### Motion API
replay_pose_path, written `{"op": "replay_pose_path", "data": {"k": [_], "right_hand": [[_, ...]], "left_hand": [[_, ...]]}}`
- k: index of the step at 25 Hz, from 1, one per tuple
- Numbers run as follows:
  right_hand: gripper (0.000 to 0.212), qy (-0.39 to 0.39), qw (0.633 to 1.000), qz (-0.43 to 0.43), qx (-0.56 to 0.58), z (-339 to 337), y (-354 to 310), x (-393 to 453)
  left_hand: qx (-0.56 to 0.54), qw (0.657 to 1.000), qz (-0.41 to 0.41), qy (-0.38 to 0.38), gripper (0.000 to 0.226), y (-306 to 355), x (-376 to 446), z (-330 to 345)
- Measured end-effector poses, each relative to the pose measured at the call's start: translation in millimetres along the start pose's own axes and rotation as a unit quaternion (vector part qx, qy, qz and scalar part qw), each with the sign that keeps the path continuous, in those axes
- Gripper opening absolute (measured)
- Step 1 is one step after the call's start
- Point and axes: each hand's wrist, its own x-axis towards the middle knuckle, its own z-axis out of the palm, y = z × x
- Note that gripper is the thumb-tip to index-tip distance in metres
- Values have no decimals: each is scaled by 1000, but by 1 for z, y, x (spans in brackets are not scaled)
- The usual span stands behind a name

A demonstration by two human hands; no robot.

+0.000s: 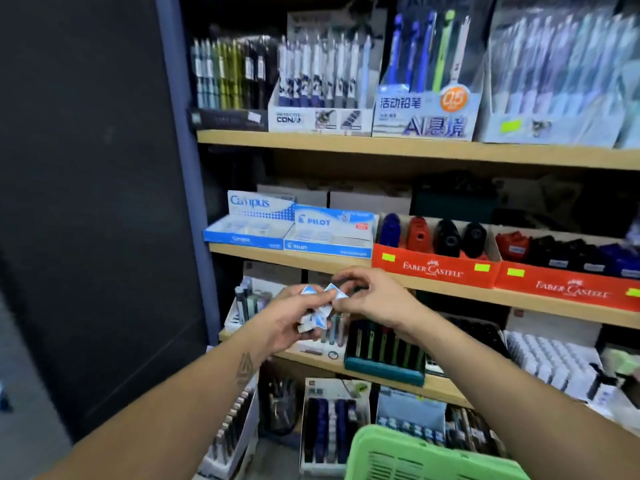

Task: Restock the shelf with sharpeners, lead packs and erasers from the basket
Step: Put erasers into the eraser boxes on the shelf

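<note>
1. The left hand (294,320) is curled round a small clutch of white-and-blue wrapped block erasers (313,322), held in front of the lower shelves at about chest height.
2. The right hand (367,296) pinches one white-and-blue wrapped eraser (334,292) between thumb and fingertips, just beside the top of the clutch; it looks to be picking a single piece off the bunch.
3. The two hands are touching or very nearly so around the erasers, well short of any display box.
4. On the wooden middle shelf (311,259), the blue-and-white cardboard Pilot eraser box (329,233) stands just above the hands, with the blue-and-white cardboard Campus eraser box (249,223) touching it on its left. Both are open at the top; how full they are is too blurred to tell.
5. To the right on that shelf, two red cardboard Faber-Castell trays (436,268) hold upright blue, red and black plastic sharpeners (446,237), and the rows look fairly well filled.
6. The green slotted plastic basket (415,455) shows at the bottom edge; its contents cannot be seen.
7. Judgement: the eraser step is in hand, with none of the held pieces yet placed. Whether sharpeners and lead packs are finished cannot be judged, since the basket's inside is hidden.
</note>
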Motion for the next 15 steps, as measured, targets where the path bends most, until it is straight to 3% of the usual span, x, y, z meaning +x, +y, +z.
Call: {"op": "replay_pose_path", "data": {"k": [2, 5, 9, 12, 15], "right_hand": [[38, 10, 998, -24, -65, 0, -23, 21], [32, 14, 997, -15, -74, -4, -45, 45], [23, 70, 996, 11, -58, -9, -65, 83], [23, 140, 989, 49, 19, -11, -69, 115], [23, 149, 975, 54, 154, 0, -68, 147]], "left_hand": [[8, 1000, 20, 6, 20, 19, 2, -12], [-15, 999, 36, 15, 41, 41, 9, -22], [-82, 994, 34, 70, 37, 67, 26, -37], [-190, 978, 6, 89, 31, 82, 37, -50], [-295, 952, 20, 80, 19, 93, 43, -73]]}}
